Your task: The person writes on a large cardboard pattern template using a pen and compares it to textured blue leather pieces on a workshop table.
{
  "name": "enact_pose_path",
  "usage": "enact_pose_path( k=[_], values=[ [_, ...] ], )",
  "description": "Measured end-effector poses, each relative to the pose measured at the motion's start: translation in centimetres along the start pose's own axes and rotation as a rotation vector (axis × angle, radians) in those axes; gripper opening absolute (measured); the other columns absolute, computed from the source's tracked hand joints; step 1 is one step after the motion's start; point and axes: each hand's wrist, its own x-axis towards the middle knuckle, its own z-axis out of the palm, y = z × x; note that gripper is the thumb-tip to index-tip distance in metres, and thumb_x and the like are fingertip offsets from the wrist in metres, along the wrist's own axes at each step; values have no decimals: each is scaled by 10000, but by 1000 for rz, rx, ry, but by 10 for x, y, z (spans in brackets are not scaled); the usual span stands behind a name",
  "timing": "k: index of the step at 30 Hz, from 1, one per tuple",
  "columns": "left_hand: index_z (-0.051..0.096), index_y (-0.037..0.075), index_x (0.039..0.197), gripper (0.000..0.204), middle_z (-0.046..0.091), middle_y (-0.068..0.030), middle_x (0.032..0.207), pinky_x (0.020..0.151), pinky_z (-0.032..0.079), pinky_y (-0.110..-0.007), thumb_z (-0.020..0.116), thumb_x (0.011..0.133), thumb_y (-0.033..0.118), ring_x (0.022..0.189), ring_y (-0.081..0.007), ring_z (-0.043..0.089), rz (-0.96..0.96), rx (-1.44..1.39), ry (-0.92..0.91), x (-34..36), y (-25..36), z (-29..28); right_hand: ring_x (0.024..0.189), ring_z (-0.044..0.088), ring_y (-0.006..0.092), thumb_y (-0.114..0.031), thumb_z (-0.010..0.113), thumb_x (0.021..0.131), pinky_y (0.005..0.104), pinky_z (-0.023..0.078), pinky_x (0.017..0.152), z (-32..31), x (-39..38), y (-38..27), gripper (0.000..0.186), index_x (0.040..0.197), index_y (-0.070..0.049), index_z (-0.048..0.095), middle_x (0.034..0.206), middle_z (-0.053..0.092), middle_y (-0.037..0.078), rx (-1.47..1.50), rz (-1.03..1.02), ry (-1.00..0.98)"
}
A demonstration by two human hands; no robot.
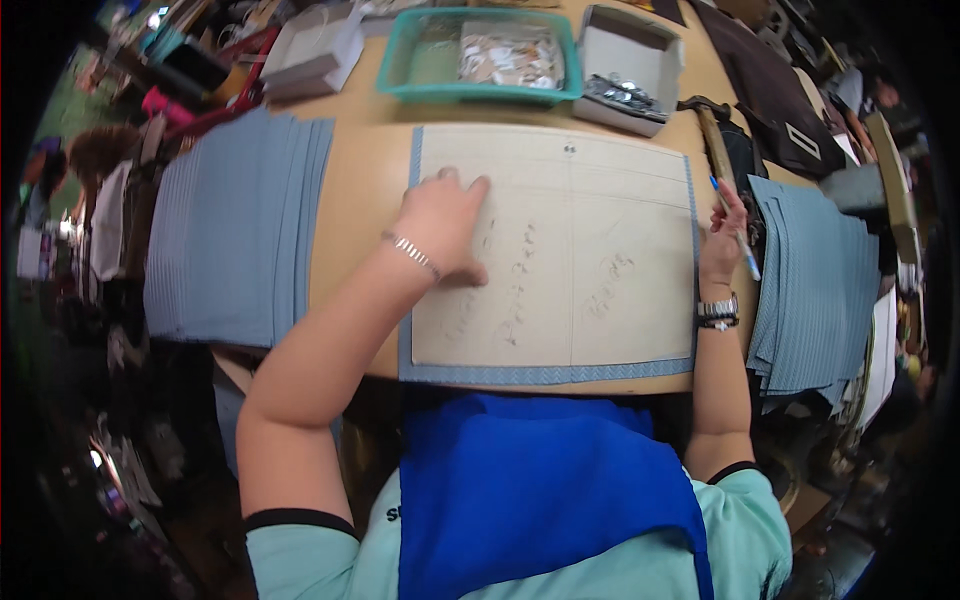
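One wooden table (362, 165), cluttered room (85, 110) around: left hand (445, 222) spread over cream board (632, 225), right hand (724, 232) gripping pen (748, 255).

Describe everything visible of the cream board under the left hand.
The cream board is roughly rectangular, apparently cardboard, with ruled lines, dark handwriting and a small dark mark near its far edge. It lies flat over blue textured material, which borders its left, right and near edges. The left hand appears to rest on its left side.
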Motion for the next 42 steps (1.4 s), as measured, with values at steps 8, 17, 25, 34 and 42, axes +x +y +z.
enact_pose_path(
  k=[8,17,25,34,42],
  values=[
    [502,94,1464,1174,619,-249,1295,963,585,-434,1017,494,510,1174,-385,668,-43,67,-70,9,5,0,947,712,145,-90,683,955,305,574,840,96,-135,-139,237,1167,5,729,1068,771,89,238,263,-800],
    [515,87,1456,1173,613,-243,1323,984,580,-424,1027,474,474,1216,-372,648,-51,47,-102,12,5,0,769,694,297,-76,740,817,394,567,729,171,-185,-172,99,908,-89,702,793,705,96,117,-447,-1122],
    [518,85,1453,1158,609,-238,1328,982,584,-431,1024,483,462,1227,-370,643,-82,43,-128,8,8,-1,795,686,308,-89,752,834,407,552,731,143,-171,-170,138,959,-98,693,809,709,93,39,-400,-1182],
    [520,93,1431,1161,619,-247,1312,981,579,-441,1034,459,466,1210,-380,650,-58,51,-100,14,8,3,834,701,307,-95,748,833,400,539,759,138,-168,-179,115,941,-81,708,870,748,106,-6,-482,-1161],
    [502,79,1438,1208,655,-268,1255,1003,566,-480,1055,425,436,1163,-432,664,-21,76,-24,20,3,10,808,702,133,-56,694,881,285,554,755,-33,-104,-152,80,896,11,735,824,743,75,-187,171,-782]
  ],
)
